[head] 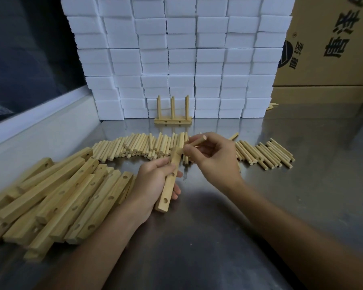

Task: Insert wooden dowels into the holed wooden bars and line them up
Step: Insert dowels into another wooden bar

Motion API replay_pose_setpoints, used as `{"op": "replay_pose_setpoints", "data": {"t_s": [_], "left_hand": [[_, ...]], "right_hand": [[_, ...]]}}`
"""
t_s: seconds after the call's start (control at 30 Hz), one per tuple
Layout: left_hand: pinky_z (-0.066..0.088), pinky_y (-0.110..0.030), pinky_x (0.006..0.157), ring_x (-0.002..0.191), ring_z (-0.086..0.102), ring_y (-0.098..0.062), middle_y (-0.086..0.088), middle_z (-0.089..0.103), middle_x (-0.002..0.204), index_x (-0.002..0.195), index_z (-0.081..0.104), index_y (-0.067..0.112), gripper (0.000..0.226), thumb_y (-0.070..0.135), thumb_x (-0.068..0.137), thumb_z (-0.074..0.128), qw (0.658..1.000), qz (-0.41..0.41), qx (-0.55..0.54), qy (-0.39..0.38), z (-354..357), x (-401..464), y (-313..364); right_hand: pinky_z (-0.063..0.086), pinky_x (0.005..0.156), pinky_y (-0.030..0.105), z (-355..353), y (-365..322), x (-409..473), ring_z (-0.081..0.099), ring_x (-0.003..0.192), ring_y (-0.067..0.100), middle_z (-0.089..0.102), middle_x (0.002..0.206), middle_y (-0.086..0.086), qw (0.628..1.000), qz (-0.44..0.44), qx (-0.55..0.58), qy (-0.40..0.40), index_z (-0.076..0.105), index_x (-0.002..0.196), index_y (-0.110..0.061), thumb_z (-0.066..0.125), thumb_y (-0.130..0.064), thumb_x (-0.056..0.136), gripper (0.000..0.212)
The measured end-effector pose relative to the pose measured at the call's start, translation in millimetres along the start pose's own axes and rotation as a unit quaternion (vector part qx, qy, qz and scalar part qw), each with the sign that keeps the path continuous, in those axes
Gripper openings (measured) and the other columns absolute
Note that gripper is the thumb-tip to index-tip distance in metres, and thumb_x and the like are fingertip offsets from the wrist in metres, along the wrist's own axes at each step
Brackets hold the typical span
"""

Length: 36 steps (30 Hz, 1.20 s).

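Left hand (153,181) is gripping a holed wooden bar (169,181) above the steel table (281,195), fingers curled round its middle, bar pointing away; right hand (213,155) is pinching a dowel (196,142) with its tip touching the bar's far end; loose dowels (138,147) are lying beyond, spare bars (61,195) piled left, finished three-dowel bar (173,120) standing against white foam blocks (176,55)
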State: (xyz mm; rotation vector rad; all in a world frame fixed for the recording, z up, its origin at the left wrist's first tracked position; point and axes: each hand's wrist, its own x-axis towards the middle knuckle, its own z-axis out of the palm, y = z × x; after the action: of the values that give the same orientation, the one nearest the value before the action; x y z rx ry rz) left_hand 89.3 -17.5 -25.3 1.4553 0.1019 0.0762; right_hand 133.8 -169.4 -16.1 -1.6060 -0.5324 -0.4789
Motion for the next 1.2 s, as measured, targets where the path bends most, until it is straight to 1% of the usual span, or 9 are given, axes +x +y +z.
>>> {"op": "replay_pose_setpoints", "data": {"t_s": [0.17,0.27,0.37,0.5,0.63,0.87,1.0,1.1,1.2], "left_hand": [[0.042,-0.025,0.037,0.042,0.057,-0.021,-0.008,0.072,0.072,0.118,0.062,0.004,0.021,0.013,0.102,0.051,0.998,-0.010,0.059,0.004,1.1,-1.4,-1.2],[0.041,-0.023,0.038,0.042,0.056,-0.017,0.000,0.068,0.065,0.111,0.064,0.006,0.020,0.016,0.103,0.049,0.995,-0.008,0.104,0.007,2.4,-1.4,-2.8],[0.042,-0.024,0.039,0.043,0.055,-0.015,0.003,0.067,0.062,0.104,0.065,0.010,0.019,0.018,0.104,0.048,0.992,-0.007,0.127,-0.005,3.2,-2.9,-2.7],[0.043,-0.023,0.039,0.043,0.055,-0.014,0.002,0.067,0.062,0.103,0.065,0.011,0.019,0.016,0.104,0.047,0.992,-0.008,0.125,-0.005,3.6,-4.1,-0.9],[0.043,-0.023,0.039,0.043,0.055,-0.014,0.001,0.067,0.065,0.100,0.065,0.010,0.020,0.016,0.104,0.046,0.991,-0.003,0.131,-0.008,4.4,-5.6,0.1],[0.043,-0.024,0.040,0.043,0.055,-0.015,-0.003,0.067,0.070,0.101,0.065,0.007,0.021,0.017,0.105,0.046,0.990,-0.007,0.138,-0.006,3.9,-5.1,0.9],[0.043,-0.023,0.040,0.043,0.056,-0.014,0.000,0.068,0.068,0.101,0.065,0.012,0.019,0.016,0.104,0.047,0.990,-0.002,0.140,-0.008,3.8,-5.9,0.5],[0.043,-0.023,0.040,0.044,0.056,-0.013,0.002,0.070,0.068,0.102,0.065,0.016,0.018,0.017,0.104,0.047,0.990,0.002,0.139,-0.017,4.2,-6.5,0.1],[0.045,-0.024,0.041,0.045,0.056,-0.014,0.002,0.070,0.067,0.099,0.066,0.018,0.019,0.017,0.104,0.048,0.990,0.006,0.141,-0.019,4.7,-6.3,-0.6]], "right_hand": [[0.060,0.074,0.030,5.3,3.6,-4.9,0.072,0.082,0.011,0.073,0.087,0.000,0.995,-0.044,-0.079,-0.031,0.071,0.099,-0.010,0.067,-0.010,0.094,0.006],[0.060,0.072,0.031,5.4,6.2,-4.5,0.070,0.079,0.009,0.072,0.084,-0.003,0.993,-0.036,-0.104,-0.039,0.070,0.099,-0.012,0.066,-0.014,0.095,0.006],[0.057,0.067,0.024,4.9,7.7,-3.2,0.068,0.074,0.007,0.070,0.079,-0.008,0.994,-0.033,-0.100,-0.036,0.070,0.094,-0.012,0.068,-0.015,0.094,0.004],[0.057,0.063,0.027,6.0,9.3,-1.7,0.067,0.069,0.011,0.071,0.075,0.001,0.996,-0.019,-0.090,-0.014,0.069,0.085,-0.003,0.072,-0.018,0.090,0.016],[0.050,0.058,0.016,7.9,9.5,-2.3,0.064,0.063,0.008,0.068,0.071,0.003,0.997,-0.020,-0.078,0.011,0.066,0.080,-0.004,0.077,-0.019,0.087,0.020],[0.053,0.069,0.017,8.5,12.9,-7.2,0.067,0.081,0.006,0.070,0.088,-0.005,0.995,-0.021,-0.088,-0.037,0.069,0.098,-0.006,0.062,-0.006,0.095,0.008],[0.049,0.066,0.014,8.1,12.7,-6.3,0.066,0.077,0.006,0.070,0.083,-0.002,0.996,-0.026,-0.078,-0.030,0.069,0.089,-0.007,0.068,-0.010,0.092,0.004],[0.046,0.060,0.016,5.0,14.1,-3.9,0.061,0.063,0.008,0.068,0.072,0.009,0.998,-0.029,-0.054,0.005,0.063,0.076,0.003,0.077,-0.014,0.085,0.024],[0.045,0.059,0.021,4.3,15.4,-4.2,0.058,0.059,0.010,0.066,0.068,0.013,0.998,-0.024,-0.052,0.005,0.060,0.074,0.006,0.080,-0.016,0.083,0.031]]}}
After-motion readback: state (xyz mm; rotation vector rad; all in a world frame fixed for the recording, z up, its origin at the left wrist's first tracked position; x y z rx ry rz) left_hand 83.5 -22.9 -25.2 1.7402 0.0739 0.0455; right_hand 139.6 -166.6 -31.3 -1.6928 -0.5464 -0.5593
